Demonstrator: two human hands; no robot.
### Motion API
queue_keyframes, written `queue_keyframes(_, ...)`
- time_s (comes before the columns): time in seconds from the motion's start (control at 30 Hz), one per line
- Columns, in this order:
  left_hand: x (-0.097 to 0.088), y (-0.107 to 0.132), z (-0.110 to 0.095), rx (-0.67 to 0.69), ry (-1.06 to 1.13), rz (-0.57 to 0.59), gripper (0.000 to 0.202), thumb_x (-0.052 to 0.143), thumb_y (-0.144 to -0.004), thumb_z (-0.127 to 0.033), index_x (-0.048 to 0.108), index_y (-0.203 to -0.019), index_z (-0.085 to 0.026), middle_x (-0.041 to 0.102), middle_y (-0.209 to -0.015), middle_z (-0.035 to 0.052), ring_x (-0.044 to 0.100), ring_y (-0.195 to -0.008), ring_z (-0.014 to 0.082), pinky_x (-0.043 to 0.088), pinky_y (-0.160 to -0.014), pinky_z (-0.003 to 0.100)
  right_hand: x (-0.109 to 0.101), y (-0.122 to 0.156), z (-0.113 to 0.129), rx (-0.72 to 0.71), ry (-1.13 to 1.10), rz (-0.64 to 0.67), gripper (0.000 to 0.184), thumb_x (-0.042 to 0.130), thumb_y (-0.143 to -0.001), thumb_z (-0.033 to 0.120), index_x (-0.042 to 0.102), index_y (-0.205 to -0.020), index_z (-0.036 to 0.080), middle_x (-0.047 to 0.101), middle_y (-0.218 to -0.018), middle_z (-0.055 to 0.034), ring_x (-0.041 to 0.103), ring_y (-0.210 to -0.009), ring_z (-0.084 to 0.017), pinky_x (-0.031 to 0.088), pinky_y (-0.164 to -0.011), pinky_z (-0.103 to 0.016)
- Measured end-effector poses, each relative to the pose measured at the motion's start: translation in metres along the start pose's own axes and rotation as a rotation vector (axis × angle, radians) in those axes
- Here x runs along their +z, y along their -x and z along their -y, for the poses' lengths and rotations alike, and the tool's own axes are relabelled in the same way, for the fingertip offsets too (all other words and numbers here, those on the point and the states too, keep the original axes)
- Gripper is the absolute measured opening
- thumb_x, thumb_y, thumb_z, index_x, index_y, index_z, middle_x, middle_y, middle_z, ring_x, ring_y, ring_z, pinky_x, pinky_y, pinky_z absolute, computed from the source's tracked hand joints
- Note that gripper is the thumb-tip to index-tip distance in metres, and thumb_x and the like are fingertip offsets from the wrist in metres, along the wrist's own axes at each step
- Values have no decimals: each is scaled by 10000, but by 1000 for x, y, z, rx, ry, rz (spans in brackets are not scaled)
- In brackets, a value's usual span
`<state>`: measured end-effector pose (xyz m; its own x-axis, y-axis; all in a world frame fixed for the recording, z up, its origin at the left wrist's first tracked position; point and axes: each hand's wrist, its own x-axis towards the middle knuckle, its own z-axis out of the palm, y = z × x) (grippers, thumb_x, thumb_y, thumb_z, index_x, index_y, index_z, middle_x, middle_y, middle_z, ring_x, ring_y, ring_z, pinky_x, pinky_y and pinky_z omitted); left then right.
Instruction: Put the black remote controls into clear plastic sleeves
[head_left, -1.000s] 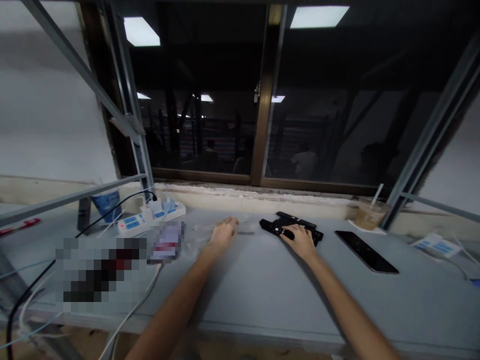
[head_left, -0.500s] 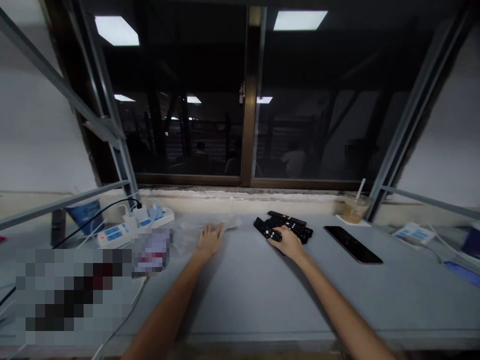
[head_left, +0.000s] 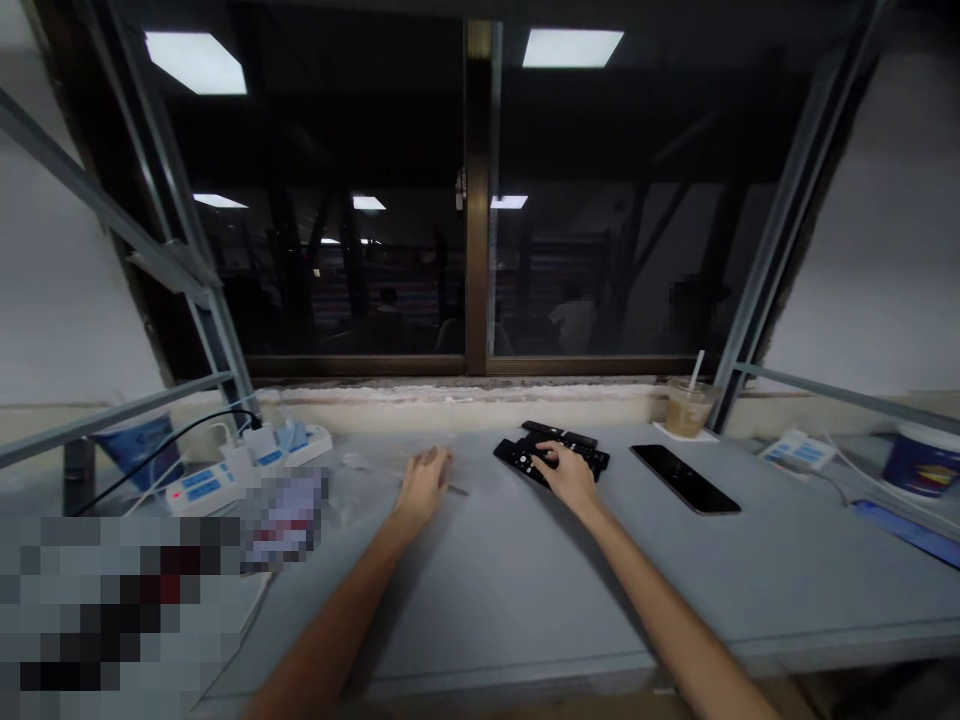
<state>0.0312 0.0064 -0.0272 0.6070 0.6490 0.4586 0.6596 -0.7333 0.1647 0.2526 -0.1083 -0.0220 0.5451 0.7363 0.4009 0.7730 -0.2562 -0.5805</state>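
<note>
My left hand rests low over the table with its fingers curled together. Beside it lies crumpled clear plastic, and a short thin strip sticks out by its right side; what the fingers hold is hidden. My right hand is over a small pile of black remote controls. Its thumb and index finger are apart, with the fingertips touching the front remote control, which lies aslant. Behind it, another remote control lies lengthwise along the back of the pile.
A black phone lies right of the remotes, with an iced drink cup behind it. Power strips stand left and right, with trailing cables. A blue tub is at far right. Metal frame posts and a dark window border the table.
The view has turned slightly, shifting things left. My right hand's fingers have loosened on the front remote control. My left hand has curled, and the thin strip now shows beside it.
</note>
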Motion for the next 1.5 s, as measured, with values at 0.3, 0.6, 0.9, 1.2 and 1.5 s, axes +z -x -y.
queue_keyframes(0.3,3,5,-15,122,137,172,572,510,-695,-118,382,-1246,-202,547,-1162,66,459,-1137,204,306,-959,350,10,-1,0,-196,-207,1,321,616,-673,235,628,-994,228,685,-985,-27,628,-931,-187,478,-793,-306)
queue_keyframes(0.6,-12,-3,-8,96,-30,-71,504,431,-696,-17,558,-1135,-229,546,-1083,65,483,-1023,223,358,-895,363,-4,3,13,-346,-123,-66,356,508,-796,250,554,-1149,256,639,-1122,-7,591,-1020,-184,455,-867,-321)
queue_keyframes(0.9,-23,1,-9,91,0,-216,744,362,-561,50,409,-1258,-205,561,-1089,50,462,-1078,208,292,-975,361,0,9,16,-521,-109,81,323,488,-828,203,607,-1124,255,626,-1139,-31,588,-1025,-173,460,-867,-305)
queue_keyframes(1.2,-15,-1,-18,41,-76,-205,264,540,-679,-182,531,-943,-195,547,-977,68,464,-977,254,312,-914,403,1,14,19,-515,120,155,461,497,-764,60,621,-1093,358,592,-1204,32,583,-1043,-174,484,-810,-305)
queue_keyframes(1.5,-18,0,-13,58,-59,-137,485,458,-688,-33,554,-1109,-252,535,-1132,56,457,-1076,231,299,-952,399,-5,10,16,-481,94,-52,520,453,-726,8,646,-1043,372,586,-1206,68,576,-1040,-158,506,-781,-291)
